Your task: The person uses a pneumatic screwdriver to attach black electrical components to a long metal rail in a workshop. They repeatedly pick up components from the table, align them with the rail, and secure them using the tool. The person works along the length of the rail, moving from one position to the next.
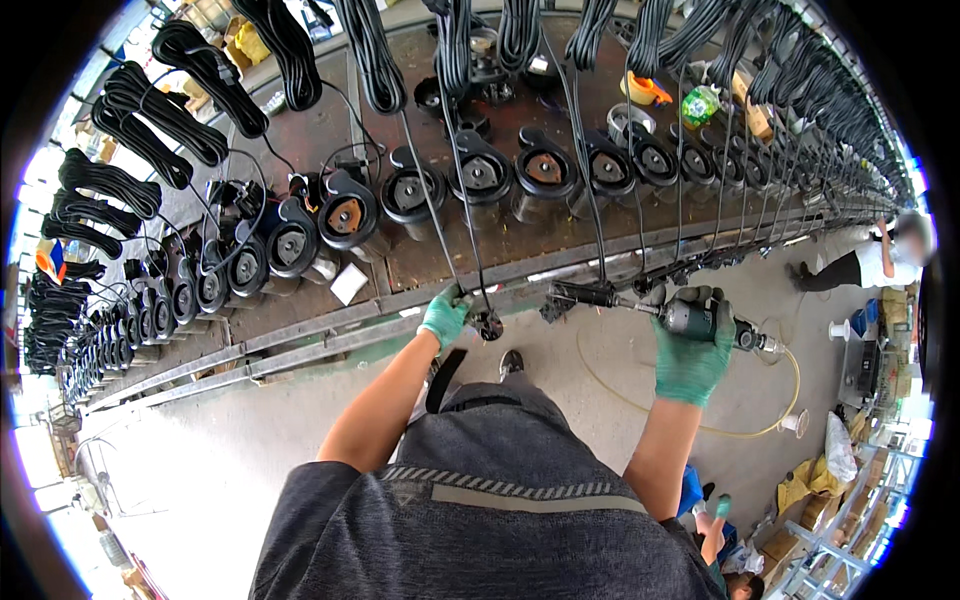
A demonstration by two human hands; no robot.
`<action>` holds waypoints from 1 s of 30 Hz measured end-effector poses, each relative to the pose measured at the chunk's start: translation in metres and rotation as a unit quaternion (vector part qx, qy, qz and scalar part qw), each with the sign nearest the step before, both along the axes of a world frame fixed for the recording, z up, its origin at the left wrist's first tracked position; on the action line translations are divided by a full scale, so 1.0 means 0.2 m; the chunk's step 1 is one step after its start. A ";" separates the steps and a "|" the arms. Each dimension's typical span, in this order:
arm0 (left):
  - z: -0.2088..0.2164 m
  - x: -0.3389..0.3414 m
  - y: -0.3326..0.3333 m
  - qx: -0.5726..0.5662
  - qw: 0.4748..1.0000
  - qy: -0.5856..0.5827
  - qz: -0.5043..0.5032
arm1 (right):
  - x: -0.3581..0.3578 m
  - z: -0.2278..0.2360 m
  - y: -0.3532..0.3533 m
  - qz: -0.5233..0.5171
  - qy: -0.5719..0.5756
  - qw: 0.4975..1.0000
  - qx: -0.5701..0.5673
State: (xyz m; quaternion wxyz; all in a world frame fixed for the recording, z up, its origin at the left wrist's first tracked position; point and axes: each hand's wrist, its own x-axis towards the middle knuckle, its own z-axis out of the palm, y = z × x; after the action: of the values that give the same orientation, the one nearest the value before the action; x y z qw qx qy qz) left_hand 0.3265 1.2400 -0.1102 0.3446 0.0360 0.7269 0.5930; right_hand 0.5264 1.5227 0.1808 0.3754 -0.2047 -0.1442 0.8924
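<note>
My left hand (445,316), in a green glove with dark fingertips, is pinched around the lower end of a black cable (430,205) at the bench's near edge. Just right of it a small dark part (488,326) hangs from another cable. My right hand (692,350), gloved alike, grips an air screwdriver (690,319) lying sideways. Its bit points left, at the end of a black cylindrical part (585,293) under a hanging cable; whether they touch I cannot tell. A yellow air hose (798,385) curves from the tool's rear.
Along the bench (420,262) stands a long row of round black motor housings (412,190). Bundled black cables (370,60) hang above. A white card (348,284) lies by the front rail. A person (880,262) stands at the far right; another person's gloved hand (723,506) shows lower right.
</note>
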 end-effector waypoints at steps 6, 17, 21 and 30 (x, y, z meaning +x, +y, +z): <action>0.08 0.23 -0.25 -0.021 0.987 -0.022 -0.161 | -0.01 -0.08 0.09 0.036 0.004 0.999 0.002; 0.75 0.22 -0.34 0.011 0.997 0.077 0.025 | -0.20 -0.23 0.09 0.201 0.051 0.978 0.035; 1.44 0.05 -0.26 0.041 0.988 0.132 0.075 | -0.33 -0.31 -0.04 0.324 0.044 0.945 -0.008; 2.20 -0.19 0.04 0.131 0.936 0.311 0.096 | -0.62 -0.27 -0.58 0.539 0.149 0.825 0.086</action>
State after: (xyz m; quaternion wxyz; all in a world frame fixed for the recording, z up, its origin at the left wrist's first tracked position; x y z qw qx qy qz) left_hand 0.2889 1.2477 0.3295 0.0347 0.1931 0.7139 0.6722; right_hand 0.4024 1.4063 0.1271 -0.1321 0.0746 -0.2499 0.9563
